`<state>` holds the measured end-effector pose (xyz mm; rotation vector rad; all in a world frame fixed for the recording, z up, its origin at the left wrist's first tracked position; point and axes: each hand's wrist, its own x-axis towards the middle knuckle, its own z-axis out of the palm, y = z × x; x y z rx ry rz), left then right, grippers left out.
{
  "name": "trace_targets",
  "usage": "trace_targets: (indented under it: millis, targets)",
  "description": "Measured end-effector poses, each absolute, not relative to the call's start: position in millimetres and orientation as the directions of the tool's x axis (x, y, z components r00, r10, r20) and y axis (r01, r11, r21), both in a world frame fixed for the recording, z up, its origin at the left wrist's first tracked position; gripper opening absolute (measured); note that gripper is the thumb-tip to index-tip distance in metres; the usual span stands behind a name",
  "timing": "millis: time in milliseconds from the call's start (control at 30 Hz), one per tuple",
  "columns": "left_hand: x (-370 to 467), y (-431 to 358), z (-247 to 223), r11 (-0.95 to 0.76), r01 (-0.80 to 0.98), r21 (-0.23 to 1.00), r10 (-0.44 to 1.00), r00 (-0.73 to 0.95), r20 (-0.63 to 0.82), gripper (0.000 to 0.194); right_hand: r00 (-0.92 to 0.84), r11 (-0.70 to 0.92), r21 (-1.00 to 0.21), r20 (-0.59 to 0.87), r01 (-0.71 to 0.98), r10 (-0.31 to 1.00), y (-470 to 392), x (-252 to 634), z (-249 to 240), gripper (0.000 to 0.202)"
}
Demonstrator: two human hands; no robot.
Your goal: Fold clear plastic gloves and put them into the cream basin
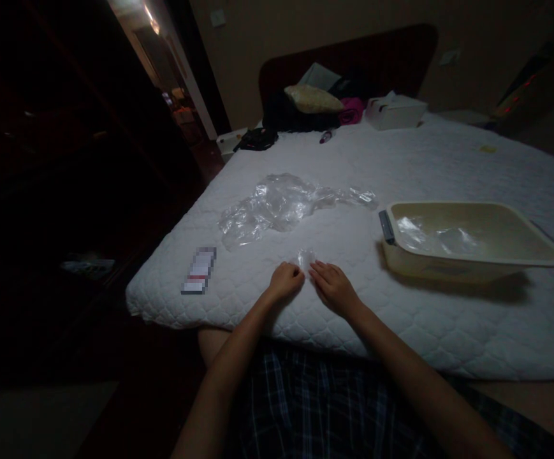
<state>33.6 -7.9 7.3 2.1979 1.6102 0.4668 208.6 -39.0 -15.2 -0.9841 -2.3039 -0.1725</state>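
Flanking clear plastic [304, 257], the left hand [286, 280] is curled, the right hand [335, 287] straight-fingered; whether either grips, I cannot tell.

The plastic film [304, 256] is looking colourless, the quilted mattress cover [449, 166] white, the tub [449, 270] cream, the garment [315, 401] dark plaid.

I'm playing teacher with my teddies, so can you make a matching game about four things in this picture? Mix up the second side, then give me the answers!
Things:
1. Tub
2. Small piece of plastic
3. Box
4. Big plastic sheet

Clues:
A. Clear, crumpled and spread wide
B. White, near the headboard
C. Cream, with a grey handle
D. Between the left hand and right hand

Right pairs: 1-C, 2-D, 3-B, 4-A
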Motion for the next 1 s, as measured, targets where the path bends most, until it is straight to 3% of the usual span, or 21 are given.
trace_targets:
  millis: [233, 367, 600, 733, 1000]
  targets:
    - [34, -7, 7, -0.259, 0.809, 0.527, 0.960, 0.275, 0.049, 0.027, -0.483, 0.613, -0.138, 0.493, 0.778, 0.724, -35, 206, -18, 0.033]
    - [30, -5, 3, -0.218, 0.754, 0.620, 0.967, 0.251, 0.035, 0.031, -0.474, 0.601, -0.153, 0.477, 0.785, 0.740, -34, 206, -21, 0.032]
    - [19, -11, -17, -0.221, 0.564, 0.796, 0.964, 0.003, 0.266, 0.017, -0.476, 0.594, -0.152, 0.460, 0.790, 0.750, -35, 206, -19, 0.033]
    - [21, -12, -23, -0.246, 0.562, 0.790, 0.932, -0.086, 0.352, 0.014, -0.477, 0.593, -0.159, 0.450, 0.789, 0.755, -35, 206, -19, 0.033]
    - [32, -1, -24, -0.303, 0.648, 0.699, 0.891, -0.067, 0.448, 0.018, -0.483, 0.592, -0.164, 0.432, 0.789, 0.762, -33, 206, -19, 0.034]
